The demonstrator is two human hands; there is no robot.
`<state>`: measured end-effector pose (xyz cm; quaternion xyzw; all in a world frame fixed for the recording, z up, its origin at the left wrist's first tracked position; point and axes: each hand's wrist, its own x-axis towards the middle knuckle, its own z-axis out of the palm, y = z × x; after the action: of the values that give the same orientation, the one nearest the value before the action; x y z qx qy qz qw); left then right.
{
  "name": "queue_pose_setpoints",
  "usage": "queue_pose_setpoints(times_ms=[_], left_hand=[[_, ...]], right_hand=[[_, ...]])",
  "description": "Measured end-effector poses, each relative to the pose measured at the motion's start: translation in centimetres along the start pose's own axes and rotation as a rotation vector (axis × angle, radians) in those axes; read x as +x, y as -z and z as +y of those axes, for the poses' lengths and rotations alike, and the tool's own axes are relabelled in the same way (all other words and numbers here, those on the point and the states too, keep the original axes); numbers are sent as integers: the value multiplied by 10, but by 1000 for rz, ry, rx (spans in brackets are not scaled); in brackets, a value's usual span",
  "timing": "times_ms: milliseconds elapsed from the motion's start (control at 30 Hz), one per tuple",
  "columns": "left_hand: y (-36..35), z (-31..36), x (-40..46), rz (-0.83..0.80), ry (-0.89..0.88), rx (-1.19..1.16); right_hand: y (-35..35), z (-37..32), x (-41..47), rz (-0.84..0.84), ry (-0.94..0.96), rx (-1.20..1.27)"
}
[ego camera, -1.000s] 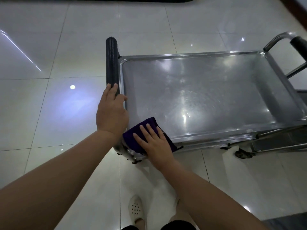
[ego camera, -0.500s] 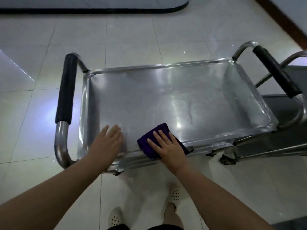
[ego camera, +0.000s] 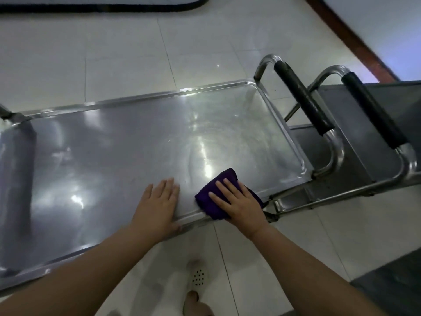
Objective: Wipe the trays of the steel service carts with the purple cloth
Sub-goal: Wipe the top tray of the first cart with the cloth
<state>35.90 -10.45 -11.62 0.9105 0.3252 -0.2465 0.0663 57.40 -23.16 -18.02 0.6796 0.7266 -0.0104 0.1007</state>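
the right hand (ego camera: 238, 201) is pressing flat, fingers straight, on the purple cloth (ego camera: 210, 200) at the tray (ego camera: 114, 144)'s near edge; the left hand (ego camera: 157, 208) is resting open just beside it.

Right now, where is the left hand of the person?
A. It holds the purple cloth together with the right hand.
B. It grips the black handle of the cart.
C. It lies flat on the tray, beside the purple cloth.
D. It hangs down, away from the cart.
C: the left hand lies with straight fingers on the steel tray, apart from the purple cloth, which the right hand presses.
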Motion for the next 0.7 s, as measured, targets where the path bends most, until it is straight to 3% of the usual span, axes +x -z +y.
queue_pose_setpoints(times_ms=[167,700], left_hand=[[6,13,21,-126,67,34],[18,21,24,-168,69,52]], right_hand=[[-5,67,-24,-10,-72,22],[5,166,-59,-194,-400,119]])
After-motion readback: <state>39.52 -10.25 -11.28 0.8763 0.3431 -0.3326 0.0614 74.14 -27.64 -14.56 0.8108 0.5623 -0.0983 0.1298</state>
